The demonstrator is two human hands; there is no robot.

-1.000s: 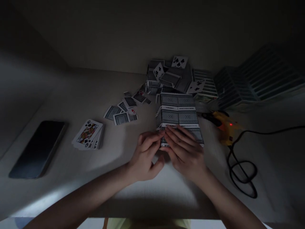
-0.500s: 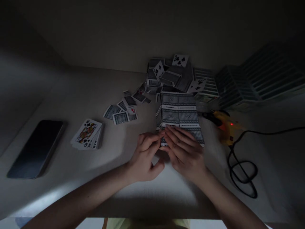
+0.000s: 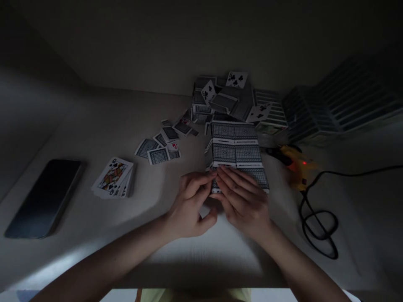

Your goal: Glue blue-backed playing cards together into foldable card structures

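Note:
A box-like block built of playing cards (image 3: 235, 153), blue patterned backs up in rows of two, lies before me. My right hand (image 3: 244, 201) is closed over its near end, fingers together and laid across the top cards. At its near left corner, my left hand (image 3: 192, 203) presses with curled fingertips, its thumb held apart from the block. The fingertips of both hands almost meet there. What lies beneath the right palm is hidden.
Left stand a face-up card stack (image 3: 115, 178) and a phone (image 3: 44, 199). Loose cards (image 3: 159, 155) lie mid-table; a card pile (image 3: 223, 100) rises behind. Right are a yellow glue gun (image 3: 296, 165), lit red, its black cable (image 3: 319, 226), and slatted card structures (image 3: 330, 109).
Both hands keep nearly the same place and grip at the block's near end. The whole view has shifted very slightly; no object has visibly been moved.

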